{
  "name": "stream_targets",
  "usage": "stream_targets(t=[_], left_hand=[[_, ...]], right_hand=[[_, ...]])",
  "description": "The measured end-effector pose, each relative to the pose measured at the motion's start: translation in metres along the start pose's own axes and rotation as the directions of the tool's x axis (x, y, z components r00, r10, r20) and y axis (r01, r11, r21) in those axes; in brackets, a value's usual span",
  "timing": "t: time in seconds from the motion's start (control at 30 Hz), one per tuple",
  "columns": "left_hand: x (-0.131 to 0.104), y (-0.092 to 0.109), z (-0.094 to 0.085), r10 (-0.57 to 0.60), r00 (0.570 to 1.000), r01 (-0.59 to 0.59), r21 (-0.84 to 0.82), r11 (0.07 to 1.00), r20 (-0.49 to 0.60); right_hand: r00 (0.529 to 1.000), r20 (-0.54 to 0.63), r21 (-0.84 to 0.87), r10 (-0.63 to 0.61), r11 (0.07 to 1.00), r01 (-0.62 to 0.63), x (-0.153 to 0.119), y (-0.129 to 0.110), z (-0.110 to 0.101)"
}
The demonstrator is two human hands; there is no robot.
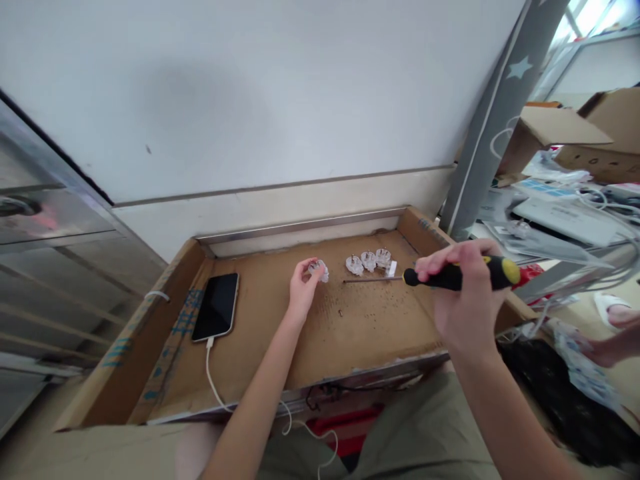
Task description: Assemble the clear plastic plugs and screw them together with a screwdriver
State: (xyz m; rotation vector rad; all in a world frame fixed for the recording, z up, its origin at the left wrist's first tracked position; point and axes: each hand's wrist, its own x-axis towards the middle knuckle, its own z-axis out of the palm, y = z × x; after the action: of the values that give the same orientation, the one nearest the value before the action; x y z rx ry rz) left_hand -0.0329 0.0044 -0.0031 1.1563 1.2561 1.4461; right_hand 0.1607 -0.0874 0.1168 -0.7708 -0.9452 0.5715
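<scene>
My left hand (pixel 302 285) is closed on a small clear plastic plug with metal pins (pixel 319 269), held just over the cardboard tray. In my right hand (pixel 467 293) is a screwdriver (pixel 453 274) with a black and yellow handle. Its long thin shaft points left, the tip a little right of the held plug and apart from it. Several similar clear plugs (pixel 369 260) sit in a group to the right of my left hand. A small white piece (pixel 391 269) lies beside them, near the shaft. One tiny metal part (pixel 341 313) rests on the cardboard below.
The shallow cardboard tray (pixel 270 347) has raised side walls. At its left lies a phone (pixel 217 307) with a white cable (pixel 213 380) running over the front edge. A grey post (pixel 493 120) and a cluttered table with cardboard boxes (pixel 555 127) stand right. Another person's foot (pixel 620 313) shows far right.
</scene>
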Motion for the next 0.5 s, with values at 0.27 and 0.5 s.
stream_targets(t=[0.27,0.5], left_hand=[[-0.001,-0.004,0.001,0.118,0.993,-0.12,0.07,0.99,0.022],[-0.002,-0.002,0.001,0.122,0.992,-0.125,0.094,0.988,0.031]], right_hand=[[0.988,0.143,0.138,0.06,0.987,-0.08,-0.001,-0.034,0.016],[0.993,0.114,0.124,-0.011,0.992,-0.003,-0.002,-0.041,0.012]])
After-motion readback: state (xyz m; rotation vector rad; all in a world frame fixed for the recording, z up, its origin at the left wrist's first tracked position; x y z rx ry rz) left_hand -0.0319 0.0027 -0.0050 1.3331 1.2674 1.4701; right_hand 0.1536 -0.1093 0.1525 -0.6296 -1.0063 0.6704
